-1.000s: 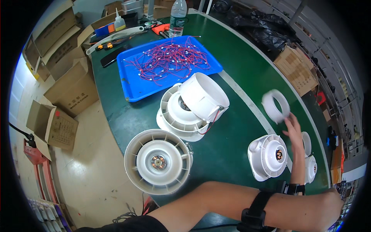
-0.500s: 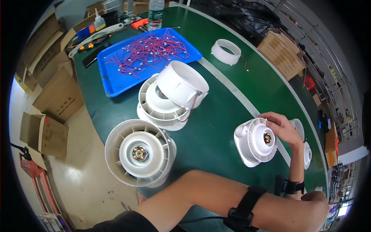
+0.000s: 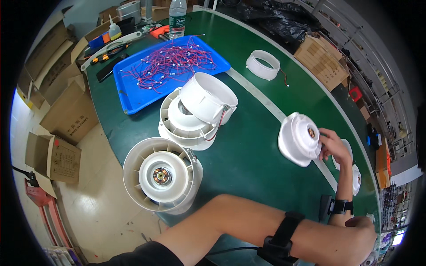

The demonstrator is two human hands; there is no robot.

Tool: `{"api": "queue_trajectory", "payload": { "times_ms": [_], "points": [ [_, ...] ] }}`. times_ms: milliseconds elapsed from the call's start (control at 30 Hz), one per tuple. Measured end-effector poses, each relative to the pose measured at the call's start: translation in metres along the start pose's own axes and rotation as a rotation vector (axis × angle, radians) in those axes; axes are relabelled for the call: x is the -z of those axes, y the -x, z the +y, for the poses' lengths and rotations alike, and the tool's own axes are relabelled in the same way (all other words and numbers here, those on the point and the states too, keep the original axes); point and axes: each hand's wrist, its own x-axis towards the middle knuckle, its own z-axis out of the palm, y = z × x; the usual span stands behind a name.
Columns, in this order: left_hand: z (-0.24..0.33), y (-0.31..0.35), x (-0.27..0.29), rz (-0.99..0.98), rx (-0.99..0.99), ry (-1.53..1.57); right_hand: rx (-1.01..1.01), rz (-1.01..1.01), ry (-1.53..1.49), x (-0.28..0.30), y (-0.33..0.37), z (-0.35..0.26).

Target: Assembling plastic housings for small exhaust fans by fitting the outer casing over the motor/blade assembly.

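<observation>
Right of the table's middle, a white fan housing with a copper-wound motor at its centre stands tilted. My right hand has its bent fingers at the housing's right rim, partly hidden behind it. My left hand lies bent in front of my right forearm, at the lower right; its fingers are turned out of sight. Two more white housings stand left of centre: a ribbed one at the front, and another behind it with a loose white ring leaning on top.
A blue tray full of red wires lies at the far left. Behind it stands a water bottle; pliers and a glue bottle are nearby. Another white ring sits further back. White parts lie beyond my right hand.
The right-hand housing has moved away from me and turned, so its ribs no longer show. My right hand has shifted from its top to its right rim. My left arm has barely moved.
</observation>
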Motion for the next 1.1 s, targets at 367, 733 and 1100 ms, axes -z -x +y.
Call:
{"api": "queue_trajectory", "payload": {
  "times_ms": [367, 733, 1100],
  "points": [
    [-0.042, -0.029, -0.064, 0.707, 0.131, 0.664, -0.004, 0.528, -0.204, 0.043, -0.078, 0.051],
    [-0.057, -0.012, -0.135, 1.071, -0.054, 1.479, 0.173, 0.391, -0.059, -0.039, -0.127, -0.059],
    [-0.059, 0.034, -0.150, 0.782, -0.087, 1.599, 1.467, 0.295, 0.287, -0.171, -0.002, -0.168]
  ]
}}
